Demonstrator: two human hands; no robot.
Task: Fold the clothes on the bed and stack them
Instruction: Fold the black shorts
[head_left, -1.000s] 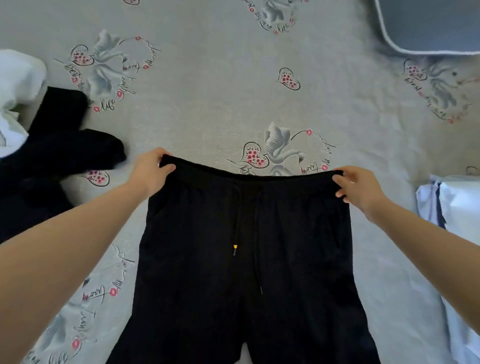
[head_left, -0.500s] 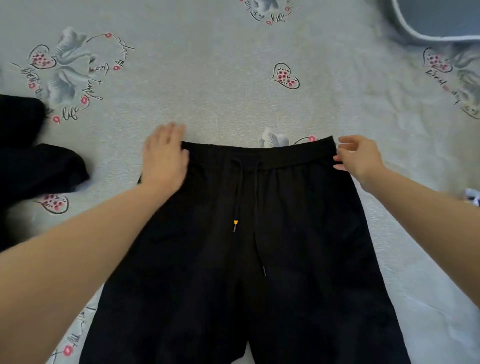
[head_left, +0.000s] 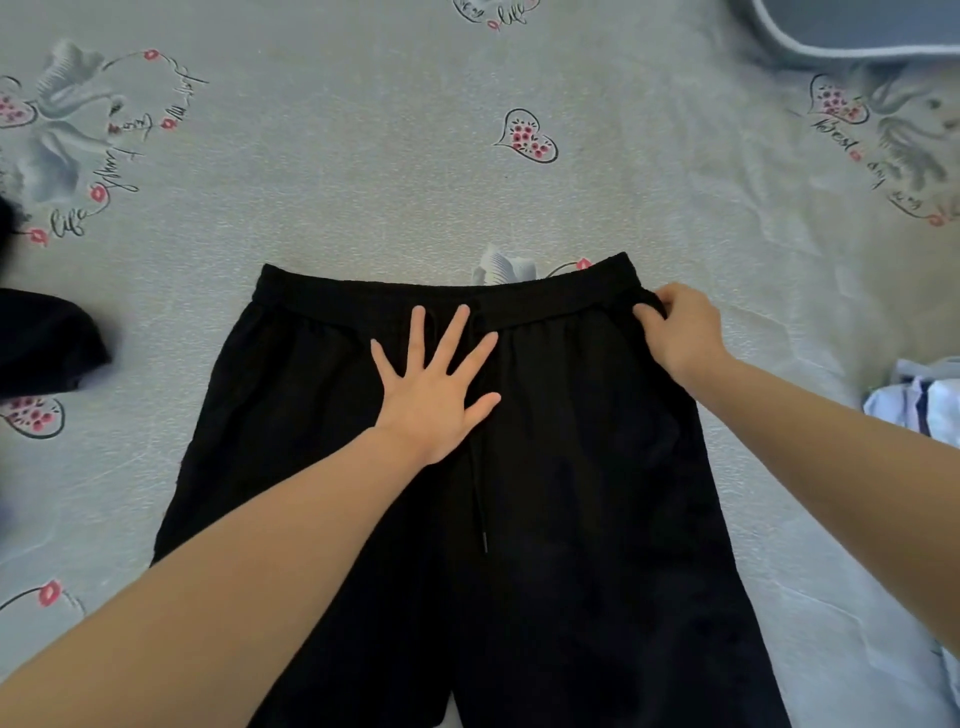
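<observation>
Black trousers (head_left: 545, 519) legs cut off, left hand (head_left: 434, 387) covering drawstring (head_left: 480, 499)

Bare bedsheet (head_left: 363, 208) beyond the trousers (head_left: 545, 493); dark garment (head_left: 41, 343) left, striped cloth (head_left: 919, 405) right

Trousers (head_left: 519, 493) are lying at the bed's (head_left: 363, 182) six o'clock (waistband pointing to twelve), another garment (head_left: 41, 343) sitting at nine, folded clothes (head_left: 924, 405) at three, a pillow (head_left: 857, 26) at one.

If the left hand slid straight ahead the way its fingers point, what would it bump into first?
The left hand, flat on the black trousers, would likely first cross their waistband, then the bedsheet beyond it.
</observation>
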